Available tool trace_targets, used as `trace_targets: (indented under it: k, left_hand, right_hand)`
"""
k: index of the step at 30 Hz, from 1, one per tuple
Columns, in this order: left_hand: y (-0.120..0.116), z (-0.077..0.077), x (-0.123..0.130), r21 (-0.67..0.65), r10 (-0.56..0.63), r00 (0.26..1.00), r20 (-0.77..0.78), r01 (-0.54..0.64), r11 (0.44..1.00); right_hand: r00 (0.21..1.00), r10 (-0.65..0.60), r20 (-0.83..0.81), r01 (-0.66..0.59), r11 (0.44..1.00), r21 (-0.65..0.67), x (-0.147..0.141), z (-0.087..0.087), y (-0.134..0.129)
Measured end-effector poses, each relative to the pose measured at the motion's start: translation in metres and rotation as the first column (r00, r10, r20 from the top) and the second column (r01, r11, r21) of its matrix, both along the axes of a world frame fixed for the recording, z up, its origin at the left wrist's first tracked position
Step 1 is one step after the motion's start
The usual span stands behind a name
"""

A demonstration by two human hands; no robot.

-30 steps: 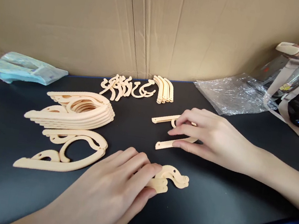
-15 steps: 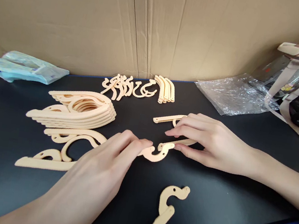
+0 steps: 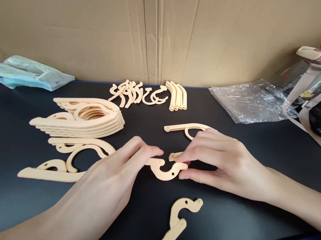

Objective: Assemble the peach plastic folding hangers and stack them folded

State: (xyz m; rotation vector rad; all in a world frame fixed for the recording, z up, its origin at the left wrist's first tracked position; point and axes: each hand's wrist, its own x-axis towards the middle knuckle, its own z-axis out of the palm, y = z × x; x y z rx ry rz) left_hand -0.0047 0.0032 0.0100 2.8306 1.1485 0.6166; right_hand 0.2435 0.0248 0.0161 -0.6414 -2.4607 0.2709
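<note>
My left hand (image 3: 111,181) is closed on the left part of a cream curved plastic piece (image 3: 165,174), which bends like a hook and has a small hole. The thumb and fingers of my right hand (image 3: 221,162) pinch the right tip of that same piece. Behind my right hand lies a cream arm piece (image 3: 185,128) with a curved part under it, and the end of another (image 3: 174,156) shows beside my fingertips. Nearer to me lies a joined pair of cream pieces (image 3: 171,235), one hooked and one arched.
A stack of cream hanger-like parts (image 3: 98,126) stands at the left, with looser ones (image 3: 54,175) before it. Small hooks (image 3: 131,93) and arched strips (image 3: 178,97) lie at the back. Blue packet (image 3: 30,73), clear plastic (image 3: 245,101) and bottle (image 3: 316,75) flank them.
My right hand has moved slightly down and toward me, and its thumb and fingers have closed on the curved piece's right tip. That piece sits a little lower.
</note>
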Motion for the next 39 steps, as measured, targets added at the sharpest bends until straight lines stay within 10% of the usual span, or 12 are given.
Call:
trace_targets:
  k: [22,39]
  left_hand:
    - [-0.003,-0.003,0.0,-0.042,-0.076,0.997,-0.032,0.075,0.996]
    - [-0.006,-0.004,0.006,0.113,0.019,0.997,-0.081,-0.01,0.994]
  right_hand:
    - [0.958,-0.121,0.262,0.111,0.992,0.054,0.016,0.004,0.02]
    - [0.98,0.112,0.163,-0.09,0.986,-0.138,0.0,0.0,-0.001]
